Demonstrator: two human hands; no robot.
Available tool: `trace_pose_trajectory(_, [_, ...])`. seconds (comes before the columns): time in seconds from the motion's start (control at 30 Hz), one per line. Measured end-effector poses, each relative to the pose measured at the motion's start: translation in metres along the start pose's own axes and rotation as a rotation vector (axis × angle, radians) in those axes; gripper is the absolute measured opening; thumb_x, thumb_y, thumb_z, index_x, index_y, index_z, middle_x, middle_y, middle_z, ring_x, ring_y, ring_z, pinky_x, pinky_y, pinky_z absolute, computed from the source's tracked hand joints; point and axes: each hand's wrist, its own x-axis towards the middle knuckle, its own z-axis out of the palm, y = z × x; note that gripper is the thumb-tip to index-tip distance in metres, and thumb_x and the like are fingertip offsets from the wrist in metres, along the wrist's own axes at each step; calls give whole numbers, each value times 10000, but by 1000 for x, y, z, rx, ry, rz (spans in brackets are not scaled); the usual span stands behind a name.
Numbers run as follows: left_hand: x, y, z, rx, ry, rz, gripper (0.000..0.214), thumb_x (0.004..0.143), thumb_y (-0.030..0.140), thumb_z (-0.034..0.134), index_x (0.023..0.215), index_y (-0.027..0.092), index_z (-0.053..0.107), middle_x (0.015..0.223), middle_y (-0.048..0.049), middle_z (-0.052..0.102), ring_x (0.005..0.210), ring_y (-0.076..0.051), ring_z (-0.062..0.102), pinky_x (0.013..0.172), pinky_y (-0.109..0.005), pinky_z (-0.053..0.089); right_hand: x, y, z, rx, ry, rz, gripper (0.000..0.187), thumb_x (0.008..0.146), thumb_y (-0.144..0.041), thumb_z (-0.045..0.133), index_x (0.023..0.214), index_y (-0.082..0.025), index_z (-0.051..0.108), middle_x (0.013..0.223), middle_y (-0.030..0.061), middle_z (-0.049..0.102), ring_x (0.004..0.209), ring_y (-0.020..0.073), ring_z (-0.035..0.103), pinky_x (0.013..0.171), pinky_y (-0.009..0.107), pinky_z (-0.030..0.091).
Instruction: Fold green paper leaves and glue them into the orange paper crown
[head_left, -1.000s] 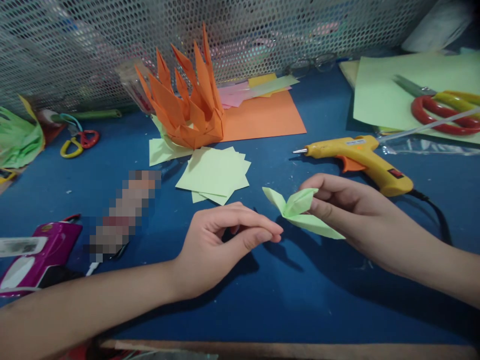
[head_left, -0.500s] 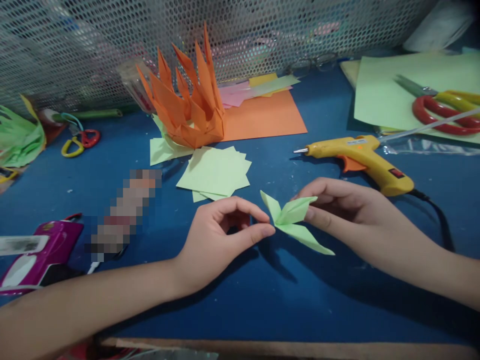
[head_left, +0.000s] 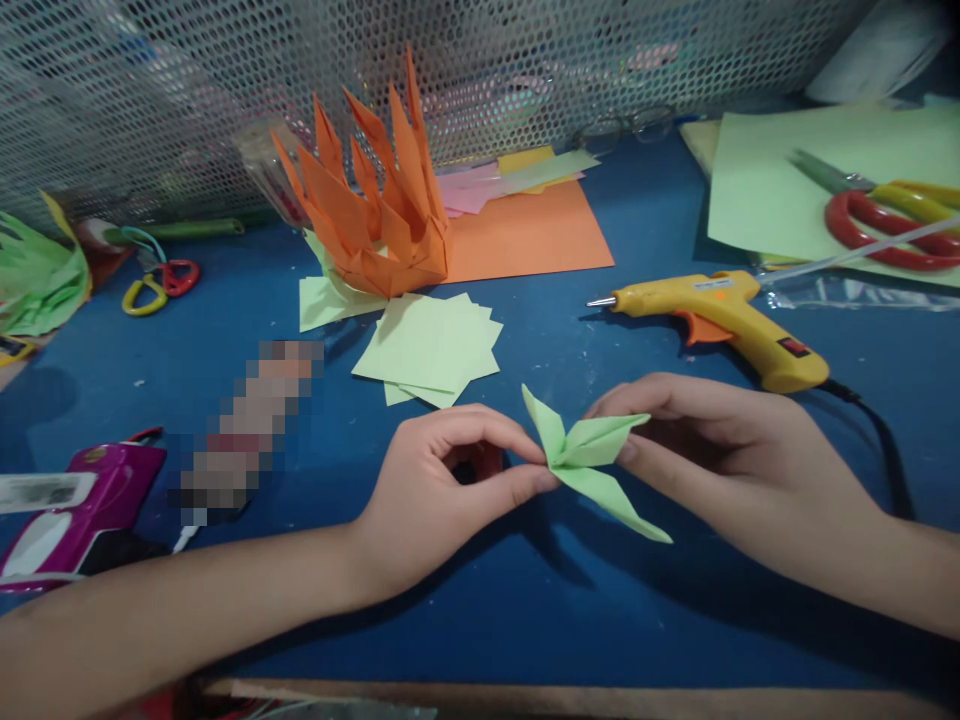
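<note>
Between my two hands is a light green folded paper piece (head_left: 600, 442) with several pointed petals spreading from one base. My left hand (head_left: 450, 490) pinches that base between thumb and forefinger. On the other side, my right hand (head_left: 735, 465) has its thumb and fingers closed at a petal; its fingertips are partly hidden behind the paper. Beyond my left hand lies a stack of light green paper squares (head_left: 427, 345). An orange folded-paper piece with tall points (head_left: 382, 215) stands behind the stack.
A yellow glue gun (head_left: 712, 300) lies beyond my right hand. Red and yellow scissors (head_left: 885, 210) rest on green sheets (head_left: 757, 190) at the back right. Small scissors (head_left: 161, 285) and a purple device (head_left: 97, 510) are at the left. Metal mesh (head_left: 510, 60) borders the back.
Both hands and the green paper piece have shifted slightly towards me. The piece's lower petal points a little further down.
</note>
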Motion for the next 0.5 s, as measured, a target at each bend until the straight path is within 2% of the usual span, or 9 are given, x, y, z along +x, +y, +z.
trace_pose_trajectory(0.1, [1,1,-1,-7,-33,-23,107,721,245,805,711,166,734,714,-33,704,640,-129,609,578,-220,496,1,0,-2,57,-14,67,207,867,-434,610,841,-231,644,712,4,644,592,112,562,505,218,467])
trace_pose_trajectory(0.17, [1,1,-3,-12,-68,-35,105,759,270,782,743,175,741,713,-31,705,647,-128,605,578,-217,489,2,1,-2,77,29,88,193,874,-421,605,857,-230,620,671,-15,598,571,100,530,495,212,448])
trace_pose_trajectory(0.27, [1,1,-5,-56,-108,-37,102,765,272,783,732,184,742,691,-22,702,629,-120,594,569,-210,482,3,5,-1,75,124,59,116,862,-348,608,882,-237,583,814,2,627,700,120,595,580,231,499])
trace_pose_trajectory(0.33, [1,1,-5,-108,-134,-35,126,739,266,809,684,184,731,676,-17,705,601,-112,585,557,-206,480,4,9,1,55,175,12,70,850,-267,598,900,-248,553,970,24,631,903,159,628,719,274,537])
trace_pose_trajectory(0.4, [0,1,-5,-143,-143,-20,166,716,270,830,638,181,713,657,-12,704,573,-108,578,539,-206,477,3,11,2,4,223,-76,141,850,-184,565,959,-269,535,1060,30,595,1048,177,588,842,316,520])
trace_pose_trajectory(0.5, [-2,1,-3,-73,-102,86,197,713,276,835,609,183,696,618,-5,684,545,-105,556,518,-214,457,0,8,1,-153,225,-269,228,864,-135,547,1015,-305,541,1028,16,562,1035,163,554,879,321,489])
